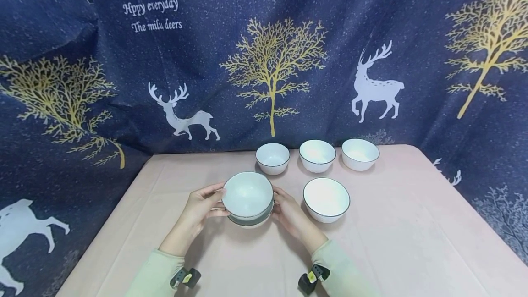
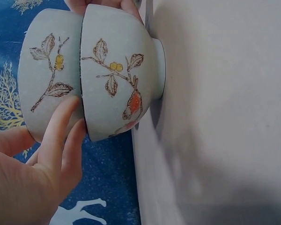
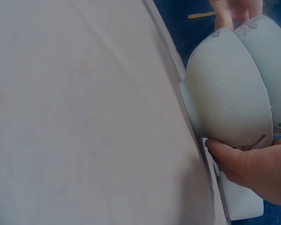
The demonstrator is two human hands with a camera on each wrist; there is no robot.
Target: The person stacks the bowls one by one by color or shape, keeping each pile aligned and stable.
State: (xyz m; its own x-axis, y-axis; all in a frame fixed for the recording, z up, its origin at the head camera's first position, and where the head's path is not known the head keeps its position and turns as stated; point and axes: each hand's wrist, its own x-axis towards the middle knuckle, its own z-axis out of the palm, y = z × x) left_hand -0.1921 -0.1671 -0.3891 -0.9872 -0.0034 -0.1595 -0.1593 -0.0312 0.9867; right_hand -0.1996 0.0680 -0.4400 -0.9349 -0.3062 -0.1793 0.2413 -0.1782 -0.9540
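Note:
Two pale bowls with painted branches are stacked near the middle of the table. The upper bowl [image 1: 248, 194] sits partly inside the lower bowl [image 2: 117, 70], whose dark rim shows beneath it. From the left side my left hand [image 1: 202, 207] grips the upper bowl, its thumb by the rim and its fingertips right at the lower bowl's rim. My right hand [image 1: 290, 214] holds the lower bowl from the right, with a finger near the foot in the right wrist view. The painted sprigs and a reddish bird show on the outer walls in the left wrist view.
Just right of my right hand stands a white bowl [image 1: 326, 198] with a dark rim. Behind it, along the table's far edge, are three more: a left bowl [image 1: 272, 157], a middle bowl [image 1: 317, 155] and a right bowl [image 1: 360, 153]. A dark blue patterned cloth [image 1: 313, 118] hangs behind the pink-covered table [image 1: 412, 242].

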